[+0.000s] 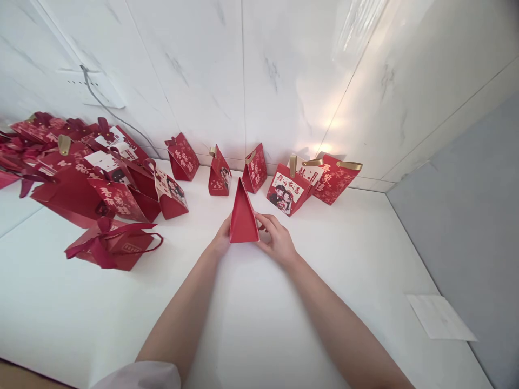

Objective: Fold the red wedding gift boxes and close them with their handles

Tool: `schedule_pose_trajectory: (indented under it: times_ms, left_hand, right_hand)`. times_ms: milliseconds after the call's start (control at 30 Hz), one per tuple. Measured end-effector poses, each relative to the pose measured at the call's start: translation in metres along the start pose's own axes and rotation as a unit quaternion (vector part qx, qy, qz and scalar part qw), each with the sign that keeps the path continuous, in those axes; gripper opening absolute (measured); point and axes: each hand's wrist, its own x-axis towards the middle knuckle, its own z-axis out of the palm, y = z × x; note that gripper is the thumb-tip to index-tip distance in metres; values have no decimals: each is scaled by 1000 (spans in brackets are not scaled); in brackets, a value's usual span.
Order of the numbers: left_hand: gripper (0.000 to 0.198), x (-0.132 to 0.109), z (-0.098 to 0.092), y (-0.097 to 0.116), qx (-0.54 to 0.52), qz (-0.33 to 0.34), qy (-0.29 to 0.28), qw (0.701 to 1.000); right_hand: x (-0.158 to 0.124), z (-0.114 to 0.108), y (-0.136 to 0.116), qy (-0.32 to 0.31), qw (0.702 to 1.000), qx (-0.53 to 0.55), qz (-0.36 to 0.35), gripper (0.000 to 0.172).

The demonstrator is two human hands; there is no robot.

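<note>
A plain red paper gift box, shaped like a tall triangle, stands upright on the white table between my two hands. My left hand presses against its left side, mostly hidden behind it. My right hand holds its right lower edge with the fingers curled onto it. Both forearms reach in from the bottom of the view.
A row of small finished red gift boxes with gold handles stands along the marble wall, ending with a printed box. A heap of larger red boxes with ribbons lies at the left. A white paper sheet lies on the grey floor.
</note>
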Motion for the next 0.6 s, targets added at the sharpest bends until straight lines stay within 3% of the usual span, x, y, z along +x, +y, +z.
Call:
schedule_pose_trajectory:
  times_ms: [100,167,233,333,400,467,533,600]
  left_hand:
    - [60,0,-1,0,-23,-5,-15,1000]
    - [59,2,-1,-1,0,8,6,1000]
    - [52,4,0,-2,66,75,103,990]
    - [39,5,-1,-3,183,177,278,926]
    - [31,5,-3,-3,245,210,327,888]
    - [27,5,-5,-4,276,231,313,879]
    - [25,7,-7,-5,277,221,258,899]
    - [26,9,-8,-6,265,193,206,922]
  right_hand:
    - [0,0,-2,-5,1000,-1,-3,61]
    - [0,1,-2,-10,1000,5,4,61]
    - [0,3,1,-9,999,10,39,63]
    - [2,7,9,37,992,33,116,74]
    - [4,9,17,87,983,64,150,73]
    - [5,8,22,120,973,96,171,56]
    - [6,6,24,131,968,114,179,34]
    - [6,4,22,145,964,129,182,24]
